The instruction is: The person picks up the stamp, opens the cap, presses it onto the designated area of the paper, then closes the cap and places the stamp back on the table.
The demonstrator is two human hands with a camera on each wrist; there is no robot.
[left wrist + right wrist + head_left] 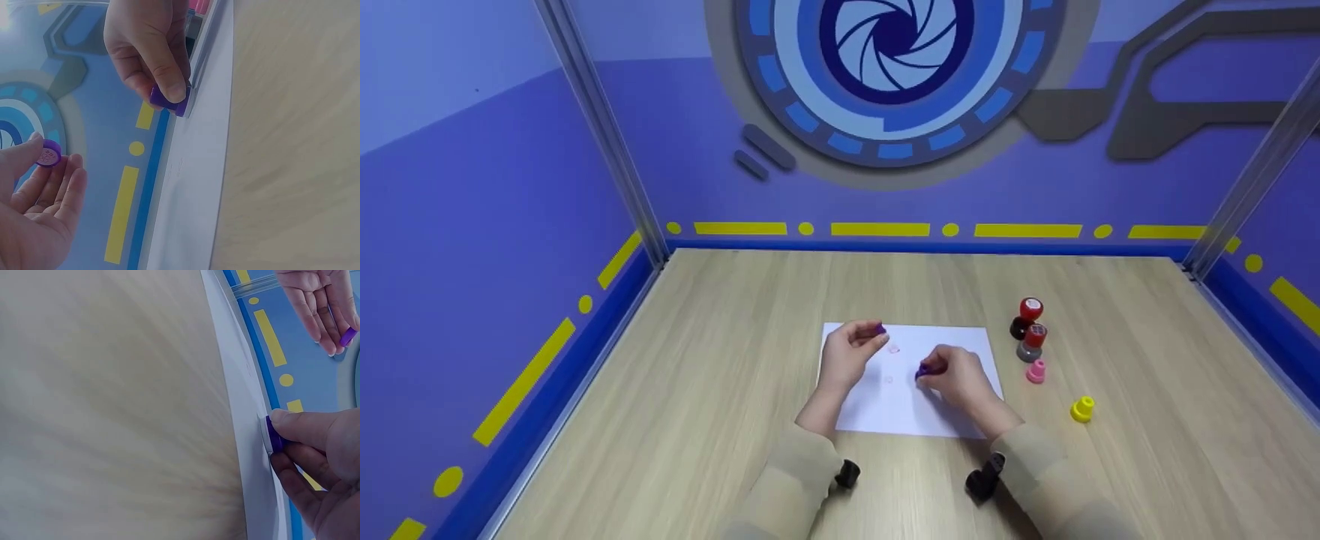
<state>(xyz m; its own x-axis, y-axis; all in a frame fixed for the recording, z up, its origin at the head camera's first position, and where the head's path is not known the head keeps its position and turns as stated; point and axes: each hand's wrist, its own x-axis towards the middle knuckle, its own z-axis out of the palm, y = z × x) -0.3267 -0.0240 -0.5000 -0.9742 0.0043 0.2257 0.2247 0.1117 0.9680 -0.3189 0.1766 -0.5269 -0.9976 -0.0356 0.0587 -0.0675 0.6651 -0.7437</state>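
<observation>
My left hand [849, 356] is raised over the far left part of a white sheet of paper [877, 412]. Between thumb and fingers it pinches a small round purple cap [49, 153], whose face carries a pinkish print. Lower and to the right, my right hand [956, 375] grips a purple stamp [274, 434] by its body. The stamp's pale end faces the paper, right at its surface in both wrist views. Two faint pinkish marks show on the sheet between the hands, the upper mark [893, 349] and the lower mark [889, 379].
Right of the paper stand two red-topped stamps, one with a black base [1020, 328] and one with a grey base [1030, 351]. A pink stamp [1036, 371] and a yellow stamp [1082, 409] stand nearer. Blue-violet panels [675, 150] enclose the wooden table [720, 360].
</observation>
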